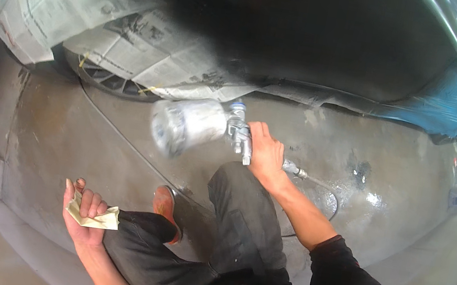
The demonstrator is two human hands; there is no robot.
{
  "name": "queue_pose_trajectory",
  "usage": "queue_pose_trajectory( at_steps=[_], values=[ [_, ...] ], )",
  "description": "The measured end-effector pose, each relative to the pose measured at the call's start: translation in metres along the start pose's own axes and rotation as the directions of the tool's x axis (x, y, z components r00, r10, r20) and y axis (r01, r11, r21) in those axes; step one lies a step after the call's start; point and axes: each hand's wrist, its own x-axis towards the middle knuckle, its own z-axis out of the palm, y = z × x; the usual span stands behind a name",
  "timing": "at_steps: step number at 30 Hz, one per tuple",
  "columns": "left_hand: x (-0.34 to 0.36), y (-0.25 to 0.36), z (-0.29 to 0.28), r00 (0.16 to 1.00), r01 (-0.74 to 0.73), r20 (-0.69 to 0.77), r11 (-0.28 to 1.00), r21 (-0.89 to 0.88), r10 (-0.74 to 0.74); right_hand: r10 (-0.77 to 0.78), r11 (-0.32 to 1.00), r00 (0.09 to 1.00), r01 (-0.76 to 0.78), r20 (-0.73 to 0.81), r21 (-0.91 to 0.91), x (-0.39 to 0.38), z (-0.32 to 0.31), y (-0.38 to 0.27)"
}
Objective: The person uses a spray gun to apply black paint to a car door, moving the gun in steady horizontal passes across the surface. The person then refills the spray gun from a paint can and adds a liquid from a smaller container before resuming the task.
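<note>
Hose risk, head view: I judge the hose (337,203), looping right of centre, could snag near the knee (239,183) if pulled, jerking the aim.
Masking risk: a careless upward swing could knock the cup (189,125) against the newspaper (175,61).
Spray gun (238,129): I see it mid-frame.
Right hand (265,155): clamped around the gun's handle, forearm rising from lower right.
Left hand (82,231): lower left, palm upward, fingers curled shut on 1 yellow cloth (106,220).
</note>
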Motion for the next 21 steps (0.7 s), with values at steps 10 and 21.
queue_pose_trajectory(
  at_steps=[10,21],
  values=[
    [-0.01,-0.002,-0.004,0.998,-0.049,-0.026,0.997,0.067,0.051,0.202,0.947,0.971,-0.16,0.128,-0.28,-0.035,0.061,0.055],
    [-0.022,0.005,-0.022,0.998,-0.064,0.005,0.996,0.066,0.064,-0.154,0.983,0.954,0.122,-0.257,-0.138,0.032,0.002,-0.086]
  ],
)
